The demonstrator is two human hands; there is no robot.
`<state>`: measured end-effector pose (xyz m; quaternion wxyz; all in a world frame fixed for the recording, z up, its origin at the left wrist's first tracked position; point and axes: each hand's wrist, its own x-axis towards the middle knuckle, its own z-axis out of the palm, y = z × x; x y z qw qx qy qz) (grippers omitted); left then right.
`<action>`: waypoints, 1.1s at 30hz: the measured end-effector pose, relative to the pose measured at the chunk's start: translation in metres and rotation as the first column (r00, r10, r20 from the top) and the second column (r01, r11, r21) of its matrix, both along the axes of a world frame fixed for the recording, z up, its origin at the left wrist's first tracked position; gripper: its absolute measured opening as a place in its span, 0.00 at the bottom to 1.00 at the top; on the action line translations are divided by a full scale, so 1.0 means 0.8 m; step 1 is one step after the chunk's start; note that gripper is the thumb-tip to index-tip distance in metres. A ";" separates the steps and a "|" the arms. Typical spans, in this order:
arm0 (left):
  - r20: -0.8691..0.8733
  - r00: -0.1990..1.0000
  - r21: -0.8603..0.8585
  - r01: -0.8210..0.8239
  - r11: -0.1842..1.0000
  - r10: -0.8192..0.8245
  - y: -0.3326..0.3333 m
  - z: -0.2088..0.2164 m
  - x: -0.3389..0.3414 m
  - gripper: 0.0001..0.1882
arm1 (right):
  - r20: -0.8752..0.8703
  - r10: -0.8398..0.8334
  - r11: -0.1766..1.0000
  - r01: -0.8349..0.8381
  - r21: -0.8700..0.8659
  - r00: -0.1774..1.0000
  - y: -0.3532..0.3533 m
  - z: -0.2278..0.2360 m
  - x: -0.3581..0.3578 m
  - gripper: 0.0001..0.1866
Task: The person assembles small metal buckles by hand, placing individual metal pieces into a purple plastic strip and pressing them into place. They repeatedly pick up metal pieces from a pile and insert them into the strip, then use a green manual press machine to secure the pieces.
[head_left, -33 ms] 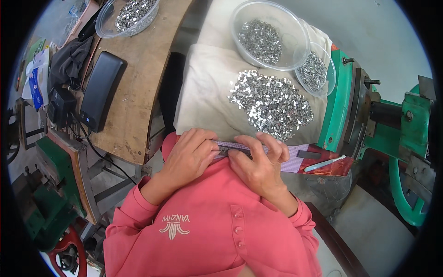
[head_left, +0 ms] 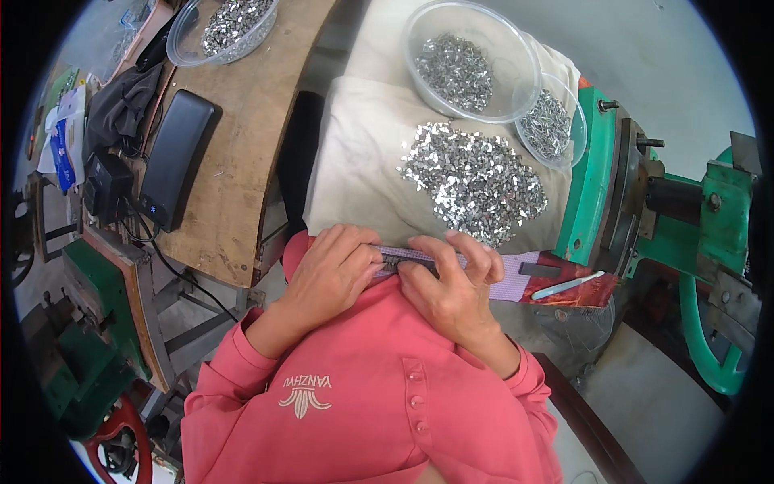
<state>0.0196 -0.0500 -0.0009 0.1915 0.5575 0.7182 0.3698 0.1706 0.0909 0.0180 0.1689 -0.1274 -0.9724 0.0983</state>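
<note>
Both hands meet over a narrow purple strip (head_left: 419, 260) that lies along the near edge of the cloth (head_left: 355, 161) spread over the desk. The left hand (head_left: 330, 274) curls around the strip's left end, fingers bent over it and thumb pressing from the near side. The right hand (head_left: 451, 282) grips the strip just beside it, fingers folded over the top, so the two hands touch at the middle. The strip's right end sticks out past the right hand toward a red tray (head_left: 576, 290) holding a pale pen-like tool (head_left: 568, 284).

Just beyond the hands, on the cloth, lies a heap of small shiny metal pieces (head_left: 472, 181). At the cloth's far edge stand two clear plastic bowls (head_left: 472, 60) of the same pieces, the smaller one (head_left: 552, 121) touching the larger on its right. A third bowl (head_left: 222, 28) sits at the far corner of the wooden desk (head_left: 242, 145) on the left, near a black case (head_left: 173, 157). Green machine parts (head_left: 701, 242) stand at the right.
</note>
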 end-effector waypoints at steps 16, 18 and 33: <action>-0.078 0.997 0.026 0.024 0.999 -0.022 0.002 0.003 0.001 0.16 | 0.014 -0.049 0.995 0.050 -0.090 0.999 0.008 0.010 0.007 0.06; -0.075 0.997 0.042 0.016 0.999 -0.012 0.003 0.001 0.003 0.16 | 0.027 -0.115 0.986 0.117 -0.122 0.993 0.019 0.016 0.024 0.07; -0.121 0.989 0.057 0.092 0.994 -0.085 0.016 0.001 0.006 0.14 | -0.038 -0.135 0.986 0.131 -0.099 0.990 0.013 -0.002 0.049 0.12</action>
